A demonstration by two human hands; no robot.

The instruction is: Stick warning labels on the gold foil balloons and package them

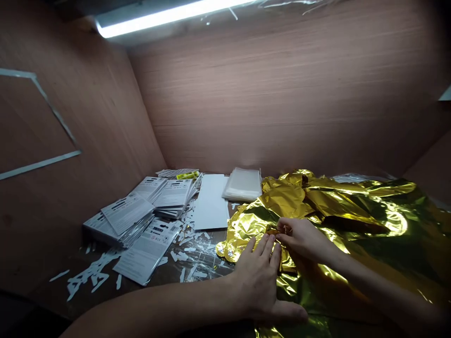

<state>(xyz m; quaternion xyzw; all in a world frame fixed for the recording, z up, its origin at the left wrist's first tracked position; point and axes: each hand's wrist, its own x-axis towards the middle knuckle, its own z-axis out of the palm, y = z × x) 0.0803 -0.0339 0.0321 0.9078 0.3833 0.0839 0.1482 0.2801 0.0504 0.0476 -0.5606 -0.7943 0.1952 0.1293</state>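
Observation:
Shiny gold foil sheets point(352, 211), crumpled and layered, look like flat foil balloons with rounded edges. My left hand point(259, 274) lies flat on the foil's left part, fingers stretched forward and thumb out to the side. Just right of those fingertips, my right hand point(299, 239) is closed, thumb and fingers pinching a small fold of the gold foil. The fingertips of both hands nearly meet there. What lies under my left palm is hidden.
Stacks of printed cards in clear sleeves point(128, 213) stand at left. White cardboard point(212, 202) and a pile of clear bags point(243, 184) lie behind. White paper scraps point(93, 272) litter the table. Wooden walls point(282, 94) enclose it; a tube light point(169, 16) hangs above.

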